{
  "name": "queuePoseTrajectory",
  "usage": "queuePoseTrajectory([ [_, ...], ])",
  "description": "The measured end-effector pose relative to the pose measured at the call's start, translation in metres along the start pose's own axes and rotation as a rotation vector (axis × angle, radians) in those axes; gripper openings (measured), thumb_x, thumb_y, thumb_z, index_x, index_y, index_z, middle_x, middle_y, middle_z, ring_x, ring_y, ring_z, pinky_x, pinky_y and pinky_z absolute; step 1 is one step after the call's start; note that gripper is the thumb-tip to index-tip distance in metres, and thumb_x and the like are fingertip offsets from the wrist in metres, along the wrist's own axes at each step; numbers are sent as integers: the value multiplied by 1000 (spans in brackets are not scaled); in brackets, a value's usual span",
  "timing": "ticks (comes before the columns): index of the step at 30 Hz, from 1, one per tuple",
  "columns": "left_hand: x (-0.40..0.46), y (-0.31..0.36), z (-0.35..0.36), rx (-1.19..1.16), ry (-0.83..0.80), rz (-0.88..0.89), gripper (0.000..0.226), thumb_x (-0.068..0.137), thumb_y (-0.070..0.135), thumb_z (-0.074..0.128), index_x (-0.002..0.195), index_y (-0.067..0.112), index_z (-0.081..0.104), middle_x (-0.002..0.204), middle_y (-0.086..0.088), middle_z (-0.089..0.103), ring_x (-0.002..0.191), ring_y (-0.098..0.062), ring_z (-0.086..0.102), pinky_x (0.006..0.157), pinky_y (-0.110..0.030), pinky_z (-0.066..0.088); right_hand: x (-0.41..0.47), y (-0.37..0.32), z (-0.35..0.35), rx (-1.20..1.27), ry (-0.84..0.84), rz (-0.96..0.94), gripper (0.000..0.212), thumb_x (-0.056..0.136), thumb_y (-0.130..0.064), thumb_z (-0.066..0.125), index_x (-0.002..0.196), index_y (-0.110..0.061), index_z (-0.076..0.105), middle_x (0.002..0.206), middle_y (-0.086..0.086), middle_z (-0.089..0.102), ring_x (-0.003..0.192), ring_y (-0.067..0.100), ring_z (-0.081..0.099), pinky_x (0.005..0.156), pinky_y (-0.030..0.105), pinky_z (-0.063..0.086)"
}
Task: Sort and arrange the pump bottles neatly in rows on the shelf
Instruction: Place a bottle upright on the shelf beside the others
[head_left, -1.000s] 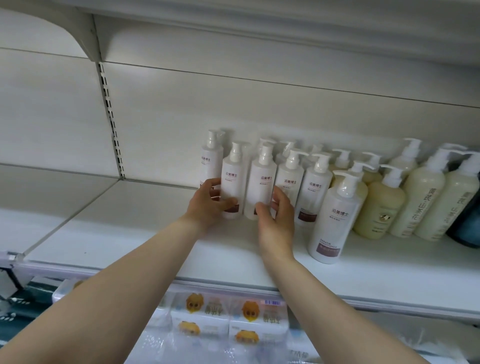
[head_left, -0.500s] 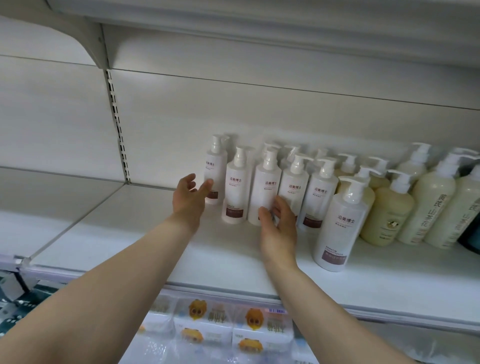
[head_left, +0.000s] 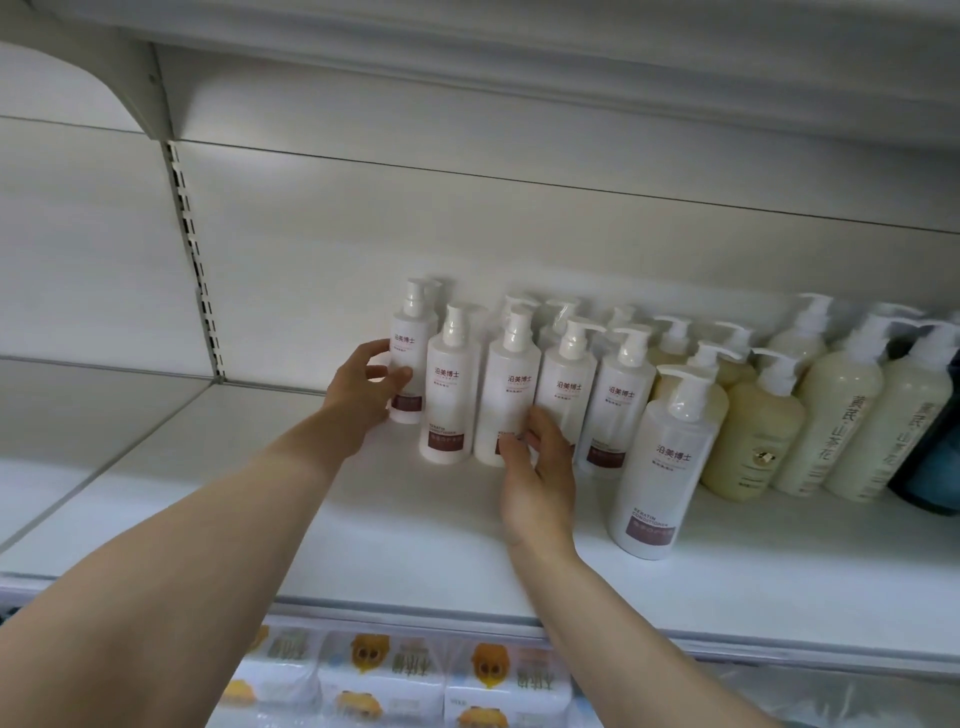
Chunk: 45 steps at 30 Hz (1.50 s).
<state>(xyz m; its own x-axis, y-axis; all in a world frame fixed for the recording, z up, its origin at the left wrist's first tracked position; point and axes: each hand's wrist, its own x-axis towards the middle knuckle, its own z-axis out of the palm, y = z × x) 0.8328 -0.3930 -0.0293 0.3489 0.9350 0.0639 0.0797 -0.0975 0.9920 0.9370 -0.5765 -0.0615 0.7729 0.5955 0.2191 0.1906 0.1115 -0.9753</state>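
Several white pump bottles with brown labels stand in a cluster on the white shelf (head_left: 395, 519). My left hand (head_left: 363, 395) curls its thumb and fingers round the leftmost, rear white bottle (head_left: 413, 343). A second white bottle (head_left: 449, 384) stands just right of it. My right hand (head_left: 537, 467) lies with straight fingers against the bases of the third bottle (head_left: 506, 384) and the fourth bottle (head_left: 566, 384). One larger white bottle (head_left: 662, 457) stands alone nearer the shelf's front edge.
Cream and yellow pump bottles (head_left: 753, 431) fill the shelf's right side, with a dark blue bottle (head_left: 935, 467) at the far right. Bare shelf stretches to the left. A slotted upright (head_left: 195, 260) divides the back wall. Packaged goods (head_left: 379, 670) sit on the level below.
My left hand let go of the second bottle, swung left with fingers open, and now grips the leftmost rear bottle. My right hand stayed at the bottle bases.
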Motion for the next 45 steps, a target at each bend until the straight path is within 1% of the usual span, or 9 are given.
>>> queuePoseTrajectory([
  [7,-2,1,24,-58,-86,-9,26,94,14,67,106,36,60,108,-5,68,89,-19,67,71,-38,60,0,-1,0,14,21,-2,35,97,-15,57,130,-26,58,121,-6,59,93,-18,51,76,4,35],
  [11,0,3,30,-48,-116,-21,34,94,0,59,112,29,60,101,-2,68,78,-16,65,60,-29,55,-1,-2,3,37,21,0,37,93,-25,59,130,-27,59,122,-6,60,99,-15,52,82,10,38],
  [23,11,2,26,-53,-210,-73,36,88,-3,66,111,26,62,100,-7,73,95,-26,67,96,-48,55,-1,-2,2,10,32,-5,35,97,-18,57,130,-30,58,123,-8,58,98,-17,52,81,12,37],
  [30,7,-1,27,-71,-203,-108,38,93,-4,54,120,22,60,111,-7,72,109,-30,66,102,-49,51,-3,-6,4,-25,44,2,38,98,-19,56,136,-25,55,126,-6,57,104,-12,52,78,6,36],
  [32,3,1,31,-39,-140,-94,36,97,8,54,130,20,58,124,-3,68,111,-28,63,104,-45,48,-5,-10,3,-32,51,-7,38,98,-18,56,136,-24,55,127,-5,56,108,-3,54,80,6,36],
  [35,-13,12,34,-27,198,-107,40,100,17,49,139,17,51,130,-1,60,116,-29,59,99,-39,47,-18,-21,-2,3,-4,-8,43,100,-18,56,141,-26,52,135,-9,54,117,3,53,93,12,37],
  [39,-46,24,35,-89,550,11,34,102,19,44,134,11,51,125,-5,58,113,-25,57,95,-31,41,-40,-41,-15,31,-51,-90,37,99,-14,56,134,-27,56,128,-10,58,115,-7,52,82,-3,38],
  [42,-81,35,45,-112,605,102,30,101,23,47,128,13,52,120,-7,59,109,-25,58,91,-31,44,-57,-55,-30,40,5,-188,33,98,-12,55,125,-30,57,126,-10,60,114,-6,54,89,2,42],
  [45,-124,42,69,-115,503,216,22,99,28,51,120,22,52,114,-6,58,95,-22,60,85,-34,49,-65,-63,-50,6,181,-301,35,94,-12,54,123,-32,51,125,-13,54,118,4,52,99,17,43],
])
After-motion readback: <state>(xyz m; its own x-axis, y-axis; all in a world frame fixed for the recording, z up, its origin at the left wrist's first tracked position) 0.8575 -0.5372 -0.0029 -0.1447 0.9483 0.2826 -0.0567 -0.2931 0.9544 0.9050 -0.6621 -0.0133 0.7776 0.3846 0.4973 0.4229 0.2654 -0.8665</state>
